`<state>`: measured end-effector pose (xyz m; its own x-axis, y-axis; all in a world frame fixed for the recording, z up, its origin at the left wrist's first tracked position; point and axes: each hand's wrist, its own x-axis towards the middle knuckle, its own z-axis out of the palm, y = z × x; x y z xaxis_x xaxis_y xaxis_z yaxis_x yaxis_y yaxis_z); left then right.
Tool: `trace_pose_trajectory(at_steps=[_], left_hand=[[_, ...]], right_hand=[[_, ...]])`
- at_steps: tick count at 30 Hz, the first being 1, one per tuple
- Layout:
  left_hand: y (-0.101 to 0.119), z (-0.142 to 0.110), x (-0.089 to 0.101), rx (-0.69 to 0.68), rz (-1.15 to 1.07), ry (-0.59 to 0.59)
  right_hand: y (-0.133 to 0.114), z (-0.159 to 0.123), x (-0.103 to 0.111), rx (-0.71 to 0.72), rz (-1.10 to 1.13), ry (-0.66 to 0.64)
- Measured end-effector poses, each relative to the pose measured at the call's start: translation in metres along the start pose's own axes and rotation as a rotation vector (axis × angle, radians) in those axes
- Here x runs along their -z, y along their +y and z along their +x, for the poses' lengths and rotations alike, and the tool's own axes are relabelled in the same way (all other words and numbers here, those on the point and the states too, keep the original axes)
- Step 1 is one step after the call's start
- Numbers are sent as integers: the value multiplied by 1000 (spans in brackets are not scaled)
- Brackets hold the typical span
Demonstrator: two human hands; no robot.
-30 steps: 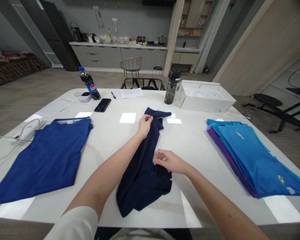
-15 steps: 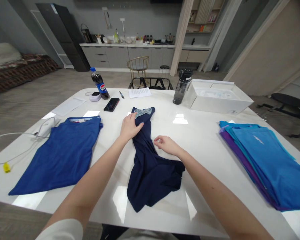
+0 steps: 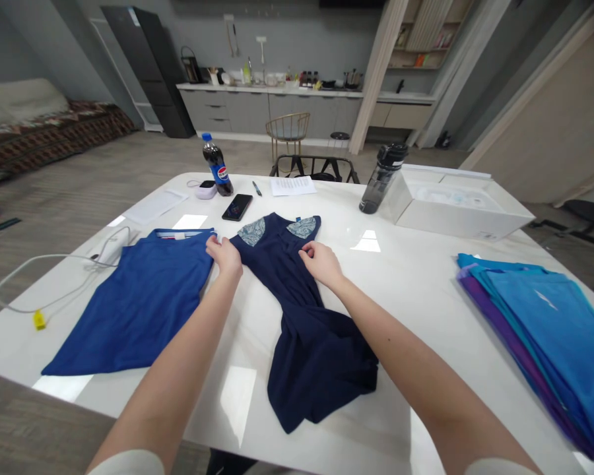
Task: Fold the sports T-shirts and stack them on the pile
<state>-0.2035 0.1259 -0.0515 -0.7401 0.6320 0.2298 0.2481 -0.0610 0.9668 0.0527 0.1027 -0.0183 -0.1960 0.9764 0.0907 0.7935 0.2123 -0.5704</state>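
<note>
A dark navy top [image 3: 282, 264] with grey-blue patterned panels at its shoulders lies on the white table, spread at the shoulders and bunched lower down. My left hand [image 3: 226, 257] is at its left shoulder edge, fingers curled and closed on the fabric; the exact grip is partly hidden. With thumb and fingers pinched together, my right hand [image 3: 323, 265] holds the cloth just below the right patterned panel. Close by my left hand lies a flat royal-blue shirt [image 3: 138, 303], its neckline facing away from me.
Folded blue and purple garments [image 3: 544, 323] are stacked at right. Across the back stand a cola bottle [image 3: 218, 168], a phone [image 3: 237, 207], a pen [image 3: 257, 189], a paper sheet [image 3: 292, 186], a dark water bottle [image 3: 382, 181] and a white box [image 3: 455, 214]. A white cable [image 3: 44, 257] trails at left.
My left hand has moved left, and the navy top's upper part is now spread wider, showing both patterned panels. My right hand has moved up onto the cloth. The view has shifted slightly.
</note>
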Motion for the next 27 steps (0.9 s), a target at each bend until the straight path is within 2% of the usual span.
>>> trace_pose_trajectory(at_steps=[1, 2, 4, 6, 8, 11, 15, 21, 23, 25, 27], left_hand=[[1, -3, 7, -137, 125, -12], [3, -8, 11, -256, 244, -89], [6, -23, 9, -422, 439, -387], [5, -39, -2, -469, 600, -644], [0, -51, -14, -458, 753, -717], [-11, -59, -24, -495, 899, -731], [-19, -57, -24, -525, 968, -795], [-20, -55, -26, -547, 984, -844], [-19, -57, -31, -582, 963, -877], [-15, -60, -40, -599, 953, -919], [-9, -62, -49, -580, 950, -959]], right_hand=[[-7, 6, -5, 35, -49, 5], [-13, 12, -11, 64, -105, 6], [-22, 23, -23, 75, -218, 3], [-25, 31, -31, 14, -287, -7], [-20, 36, -33, -60, -300, -34], [-3, 35, -23, -96, -287, -74], [44, 25, 12, -121, -217, 34], [171, -3, 88, -449, -27, 310], [207, -15, 103, -543, 62, 331], [227, -24, 109, -606, 106, 355], [230, -30, 109, -652, 95, 426]])
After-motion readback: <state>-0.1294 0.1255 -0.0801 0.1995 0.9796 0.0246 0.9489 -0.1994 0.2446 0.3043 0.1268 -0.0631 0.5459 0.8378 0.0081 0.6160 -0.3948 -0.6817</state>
